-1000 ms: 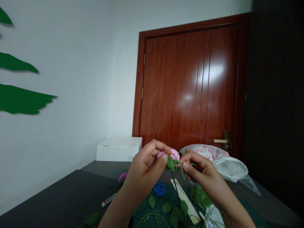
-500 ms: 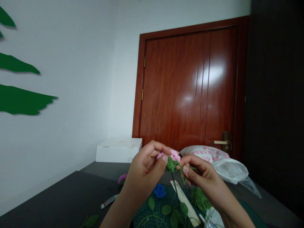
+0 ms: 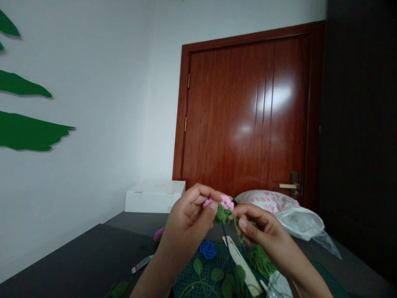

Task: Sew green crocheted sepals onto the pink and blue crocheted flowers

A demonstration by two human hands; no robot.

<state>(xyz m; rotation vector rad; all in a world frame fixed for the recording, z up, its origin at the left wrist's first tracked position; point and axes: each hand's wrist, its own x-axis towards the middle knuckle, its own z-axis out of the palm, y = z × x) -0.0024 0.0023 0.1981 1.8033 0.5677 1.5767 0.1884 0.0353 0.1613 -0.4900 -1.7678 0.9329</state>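
Note:
A pink crocheted flower [image 3: 227,202] with a green knitted base [image 3: 222,214] is pinched between the thumb and fingers of my left hand [image 3: 194,213]. From the base a thin dark green stem [image 3: 224,234] runs down toward the mat. My right hand [image 3: 260,223] is closed close to the base's right side, thumb against fingers. A loose green yarn strand [image 3: 238,229] hangs beside its fingertips. What those fingers grip is too small to make out.
On the green cutting mat [image 3: 186,265] lie a blue flower [image 3: 207,249], green leaves [image 3: 228,283], a cream strip [image 3: 245,269] and a green yarn bundle [image 3: 261,260]. A utility knife [image 3: 142,264] lies left. Behind are a white box [image 3: 155,196] and a white plastic bag [image 3: 279,207].
The flower and its green base have shifted slightly left and tilted a little. My right fingers have moved very slightly; both hands otherwise stay in place.

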